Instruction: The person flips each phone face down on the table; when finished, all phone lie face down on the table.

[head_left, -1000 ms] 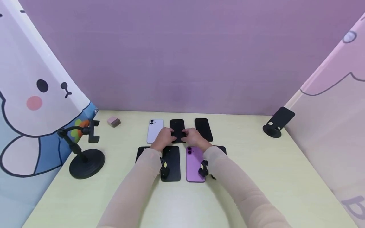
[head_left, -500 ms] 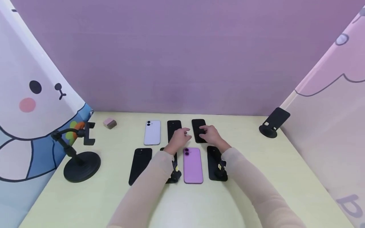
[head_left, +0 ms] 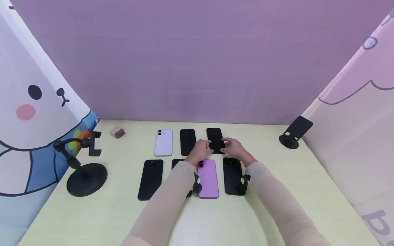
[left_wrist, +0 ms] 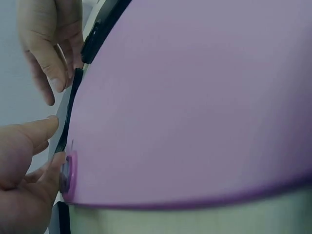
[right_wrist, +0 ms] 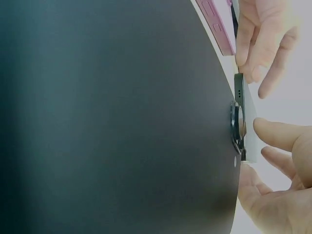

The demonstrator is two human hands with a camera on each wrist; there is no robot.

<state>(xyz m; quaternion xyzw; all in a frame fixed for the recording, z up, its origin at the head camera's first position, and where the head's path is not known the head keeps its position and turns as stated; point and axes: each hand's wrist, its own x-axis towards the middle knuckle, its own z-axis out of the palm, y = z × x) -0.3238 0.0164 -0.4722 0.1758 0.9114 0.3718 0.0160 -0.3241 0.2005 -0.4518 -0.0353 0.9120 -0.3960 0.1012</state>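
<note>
In the head view, both hands flank a black phone [head_left: 216,139] lying at the right of the back row. My left hand [head_left: 200,151] has thumb and fingers parted, their tips right at the phone's left edge. Across from it, the right hand [head_left: 235,149] has its fingertips by the right edge, fingers loosely bent. Neither grips the phone around. The left wrist view is mostly filled by a purple phone [left_wrist: 185,107] under that wrist; a dark phone [right_wrist: 136,117] fills much of the right wrist view. In the back row, a white phone [head_left: 163,142] and another black phone [head_left: 187,140] lie further left.
A front row holds a black phone [head_left: 150,179] at left, another partly under the left sleeve, then purple and black ones. A black phone stand [head_left: 87,179] is at left, a pink-brown block [head_left: 117,132] behind it. A small black stand [head_left: 296,132] is at back right.
Both hands have moved right, from the middle black phone of the back row to the right one. The left hand came up beside its left edge; the phones' row looks straighter.
</note>
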